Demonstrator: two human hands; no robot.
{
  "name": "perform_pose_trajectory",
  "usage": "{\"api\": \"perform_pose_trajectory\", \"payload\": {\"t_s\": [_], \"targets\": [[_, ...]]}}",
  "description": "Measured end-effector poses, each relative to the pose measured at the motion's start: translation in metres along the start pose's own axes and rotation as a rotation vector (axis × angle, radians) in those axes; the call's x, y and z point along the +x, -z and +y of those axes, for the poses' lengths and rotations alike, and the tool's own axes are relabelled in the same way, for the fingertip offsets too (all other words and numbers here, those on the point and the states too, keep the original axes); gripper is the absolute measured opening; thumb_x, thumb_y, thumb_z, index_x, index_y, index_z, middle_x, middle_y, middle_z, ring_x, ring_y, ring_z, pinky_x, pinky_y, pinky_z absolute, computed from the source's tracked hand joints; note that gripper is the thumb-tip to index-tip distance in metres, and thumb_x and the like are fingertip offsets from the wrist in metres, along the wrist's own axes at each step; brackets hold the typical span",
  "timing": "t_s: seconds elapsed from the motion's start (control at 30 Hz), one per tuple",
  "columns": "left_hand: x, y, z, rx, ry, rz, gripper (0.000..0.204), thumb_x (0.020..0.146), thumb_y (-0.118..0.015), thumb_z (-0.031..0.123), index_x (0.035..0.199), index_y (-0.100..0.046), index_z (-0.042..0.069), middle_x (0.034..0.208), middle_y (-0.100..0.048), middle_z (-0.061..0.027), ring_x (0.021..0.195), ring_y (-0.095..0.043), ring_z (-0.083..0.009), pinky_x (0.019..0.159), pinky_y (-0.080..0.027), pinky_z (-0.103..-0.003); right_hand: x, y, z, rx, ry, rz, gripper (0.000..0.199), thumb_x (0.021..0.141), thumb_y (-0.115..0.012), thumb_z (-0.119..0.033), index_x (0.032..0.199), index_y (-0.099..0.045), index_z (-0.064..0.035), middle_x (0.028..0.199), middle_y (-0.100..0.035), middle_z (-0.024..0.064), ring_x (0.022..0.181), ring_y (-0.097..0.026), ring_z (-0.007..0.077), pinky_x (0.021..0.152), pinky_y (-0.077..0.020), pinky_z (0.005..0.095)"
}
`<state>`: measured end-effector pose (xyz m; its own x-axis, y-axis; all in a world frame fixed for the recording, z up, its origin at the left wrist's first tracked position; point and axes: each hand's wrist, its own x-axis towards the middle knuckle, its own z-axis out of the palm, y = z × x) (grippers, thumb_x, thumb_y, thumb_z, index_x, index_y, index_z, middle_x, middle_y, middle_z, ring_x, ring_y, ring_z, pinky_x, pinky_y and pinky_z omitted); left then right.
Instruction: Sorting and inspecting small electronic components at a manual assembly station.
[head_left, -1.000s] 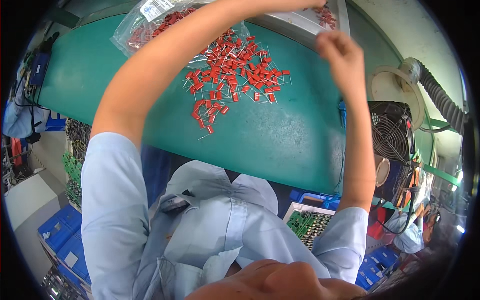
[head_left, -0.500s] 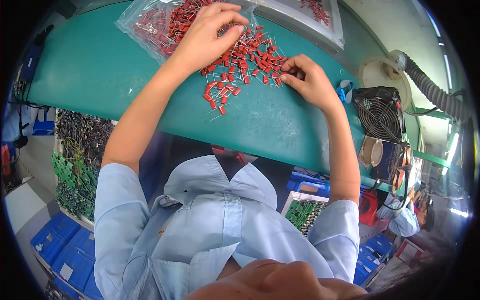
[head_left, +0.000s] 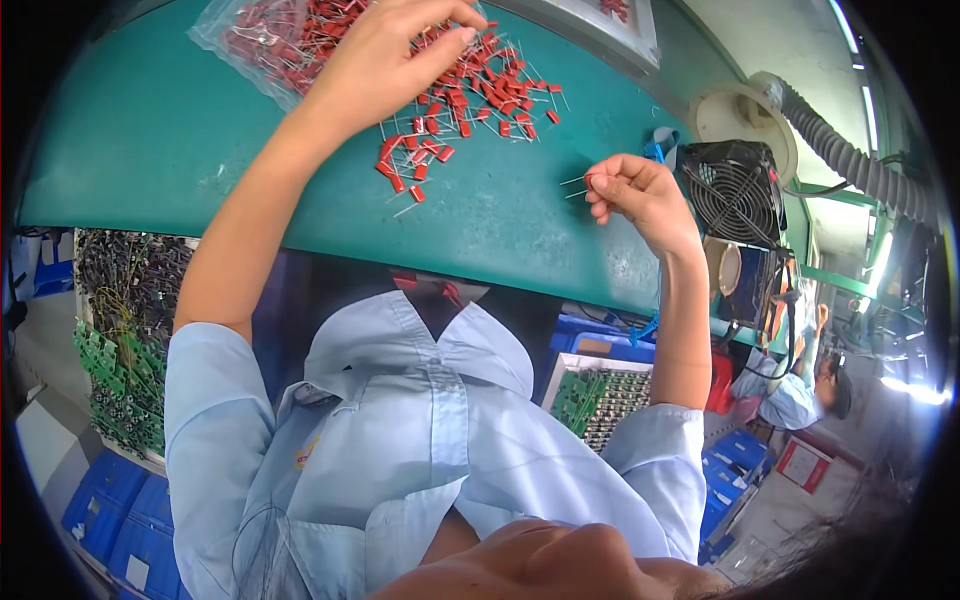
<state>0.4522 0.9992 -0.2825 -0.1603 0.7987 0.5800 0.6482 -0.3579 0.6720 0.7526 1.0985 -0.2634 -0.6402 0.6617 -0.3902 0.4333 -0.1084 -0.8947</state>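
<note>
Right hand (head_left: 642, 195): thumb and forefinger pressed together on one red component (head_left: 590, 181), the remaining fingers curled in beneath. The part sits at the fingertips, mostly covered by them, its two thin wire leads projecting to the left, over the green work surface (head_left: 490, 235). This hand is well apart from the loose pile of red components (head_left: 510, 95), to the right of and below its nearest pieces. Left hand (head_left: 385, 65): at the upper edge of the view, palm down over the pile's upper left part, fingers bent, thumb extended toward the forefinger with a gap between them behind the tips (whether the tips meet or hold a part cannot be told). Red pieces lie directly beside and below its thumb. A clear plastic bag (head_left: 222, 30), containing more such pieces, lies to the left of this hand.
</note>
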Motion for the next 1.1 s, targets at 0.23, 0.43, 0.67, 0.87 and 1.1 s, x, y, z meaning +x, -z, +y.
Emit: {"api": "perform_pose_trajectory", "payload": {"t_s": [0.23, 0.43, 0.67, 0.87, 1.1], "targets": [[-0.014, 0.006, -0.019, -0.066, 0.207, -0.089, 0.016, 0.097, -0.064, 0.012, 0.106, -0.074, 0.003, 0.125, -0.065, -0.0119, 0.116, -0.060, -0.0276, 0.101, -0.048, -0.037, 0.000, 0.006, 0.017, -0.477, 0.069, -0.014, 0.010, 0.099, -0.070, -0.009, 0.093, -0.071, -0.0005, 0.076, -0.063, 0.0012, 0.065, -0.051, 0.0083, 0.061, -0.0429, 0.0223], [-0.013, 0.014, -0.003, -0.076, 0.363, -0.174, 0.015, 0.097, -0.064, 0.011, 0.106, -0.074, 0.004, 0.126, -0.065, -0.0116, 0.116, -0.060, -0.0273, 0.101, -0.048, -0.036, -0.006, -0.003, 0.012, -0.662, 0.160, -0.003, 0.010, 0.097, -0.071, -0.008, 0.091, -0.069, -0.0006, 0.073, -0.061, 0.0004, 0.063, -0.048, 0.0087, 0.059, -0.0407, 0.0246], [-0.011, 0.011, 0.001, 0.043, 0.489, -0.205, 0.014, 0.097, -0.065, 0.011, 0.106, -0.074, 0.004, 0.126, -0.066, -0.0108, 0.117, -0.060, -0.0268, 0.100, -0.049, -0.036, -0.012, -0.014, 0.020, -0.798, 0.334, 0.101, 0.010, 0.093, -0.068, -0.004, 0.087, -0.062, 0.0000, 0.075, -0.062, 0.0078, 0.062, -0.051, 0.0202, 0.060, -0.0435, 0.0342], [-0.014, 0.005, -0.010, 0.083, 0.572, -0.238, 0.014, 0.097, -0.066, 0.011, 0.106, -0.074, 0.005, 0.125, -0.066, -0.0102, 0.116, -0.061, -0.0264, 0.100, -0.049, -0.037, -0.016, -0.018, 0.031, -0.875, 0.424, 0.163, 0.008, 0.091, -0.068, -0.002, 0.089, -0.060, 0.0003, 0.077, -0.062, 0.0101, 0.062, -0.053, 0.0232, 0.059, -0.0448, 0.0360], [-0.012, 0.008, 0.003, 0.080, 0.617, -0.246, 0.014, 0.096, -0.066, 0.011, 0.106, -0.074, 0.005, 0.125, -0.066, -0.0099, 0.115, -0.061, -0.0261, 0.100, -0.049, -0.037, -0.017, -0.035, 0.030, -1.014, 0.449, 0.256, 0.008, 0.091, -0.068, -0.001, 0.090, -0.060, 0.0005, 0.080, -0.063, 0.0110, 0.062, -0.054, 0.0245, 0.060, -0.0459, 0.0366]]}}
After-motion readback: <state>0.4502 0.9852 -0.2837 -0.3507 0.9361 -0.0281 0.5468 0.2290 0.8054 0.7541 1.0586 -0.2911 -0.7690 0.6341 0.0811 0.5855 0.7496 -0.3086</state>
